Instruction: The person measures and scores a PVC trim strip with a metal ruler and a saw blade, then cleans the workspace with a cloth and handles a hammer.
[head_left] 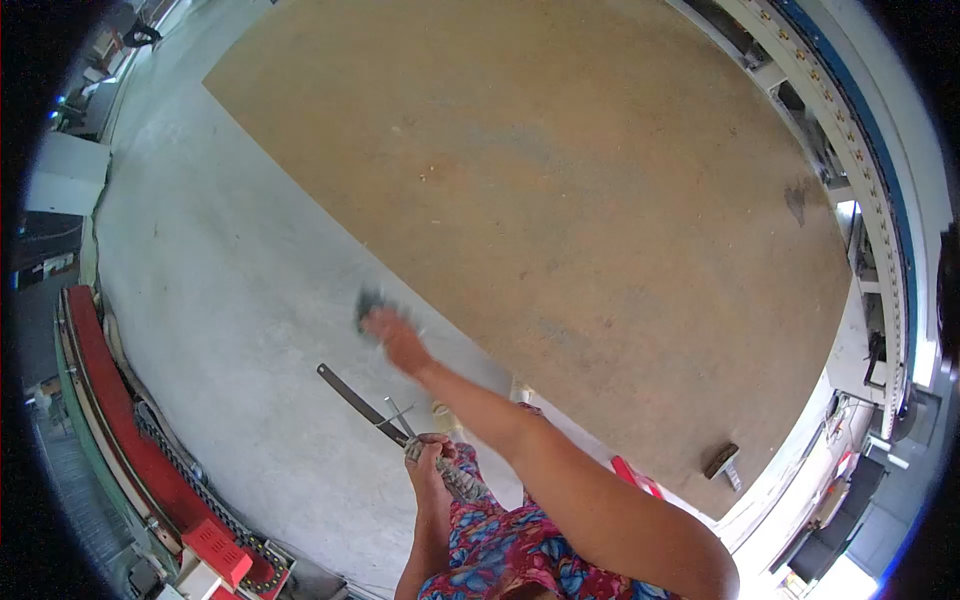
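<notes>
My left hand (430,465) is wrapped round a greyish crumpled cloth or wrapped handle, from which a long dark curved strip (350,393) sticks out to the upper left. A thin metal cross-shaped piece (399,414) lies against the strip near my fingers. My right hand (385,325) is stretched forward over the grey floor, left of the brown surface's edge. A dark, blurred thing (370,302) is at its fingertips; motion smears it and the fingers, so what it is cannot be made out.
A large brown surface (600,220) spreads ahead and right, with a brush (722,462) near its lower edge. Red and white tape (637,477) lies close to my right arm. Red machinery (140,430) stands at left, a long curved white and blue frame (880,180) at right.
</notes>
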